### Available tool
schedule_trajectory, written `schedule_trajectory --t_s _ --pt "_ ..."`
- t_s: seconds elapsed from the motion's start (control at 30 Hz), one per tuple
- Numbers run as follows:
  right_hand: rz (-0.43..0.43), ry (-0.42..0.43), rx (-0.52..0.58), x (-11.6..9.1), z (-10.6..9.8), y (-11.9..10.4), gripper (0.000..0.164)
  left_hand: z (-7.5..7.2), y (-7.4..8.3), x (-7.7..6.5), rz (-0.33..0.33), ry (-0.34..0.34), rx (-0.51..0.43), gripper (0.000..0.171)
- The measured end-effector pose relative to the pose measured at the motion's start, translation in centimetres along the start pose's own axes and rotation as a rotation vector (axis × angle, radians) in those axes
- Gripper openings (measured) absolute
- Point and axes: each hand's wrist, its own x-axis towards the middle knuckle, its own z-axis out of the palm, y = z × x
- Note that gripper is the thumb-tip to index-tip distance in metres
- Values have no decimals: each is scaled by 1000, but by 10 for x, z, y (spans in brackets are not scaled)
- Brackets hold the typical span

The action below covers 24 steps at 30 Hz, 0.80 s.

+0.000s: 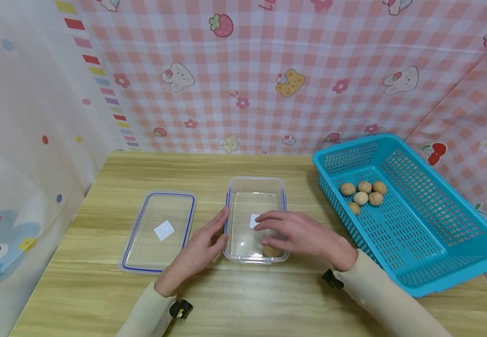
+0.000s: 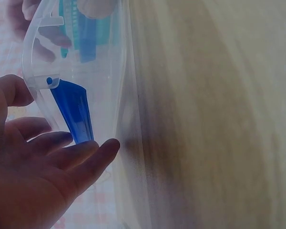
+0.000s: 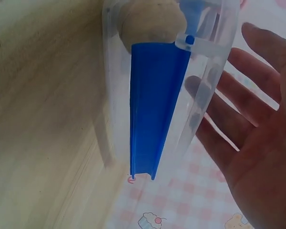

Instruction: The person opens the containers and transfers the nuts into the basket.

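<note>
A clear plastic food container stands without its lid on the wooden table. One walnut lies inside, in the near right corner; it also shows through the wall in the right wrist view. My left hand touches the container's left side with extended fingers, beside a blue side clip. Over the right rim reaches my right hand, its fingers loosely bent above the container and nothing visible between them. Another blue clip hangs down on that side.
The clear lid with a blue seal lies flat to the left. At the right, a turquoise basket holds several walnuts in its far left part. A checked pink cloth hangs behind the table.
</note>
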Motion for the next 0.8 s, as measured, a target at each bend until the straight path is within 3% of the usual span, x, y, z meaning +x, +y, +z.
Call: schedule_trajectory --t_s 0.5,0.8 --pt "69 -231 -58 8 -4 -2 47 0 1 -1 -16 2 3 61" --pt "24 -308 -133 12 -2 -2 41 1 0 0 -5 -2 4 62"
